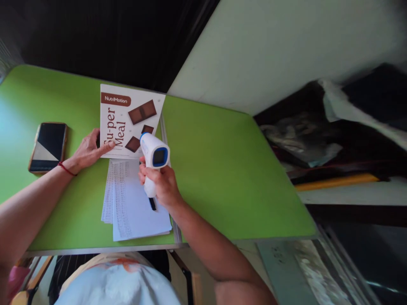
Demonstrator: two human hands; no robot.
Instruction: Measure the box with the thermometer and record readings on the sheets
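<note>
My right hand (160, 182) is wrapped round the handle of a white and blue infrared thermometer (149, 146), its small dark screen facing me and its nose towards the box. My left hand (90, 149) grips the lower left corner of a white "NutriMotion Su-per Meal" box (116, 120) printed with chocolate pieces. The thumb lies on the box's face; the other fingers are partly hidden at its side. Below the box are handwritten paper sheets (136, 212), partly overlapping. A black pen (152, 204) rests on them, mostly covered by my right hand.
A phone in a brown case (48, 146) lies left of my left hand on the green folding table (229, 178). A dark panel (95, 38) and a pale wall (270, 46) stand behind. To the right is a shelf with plastic bags (302, 140) and a yellow strip (337, 182).
</note>
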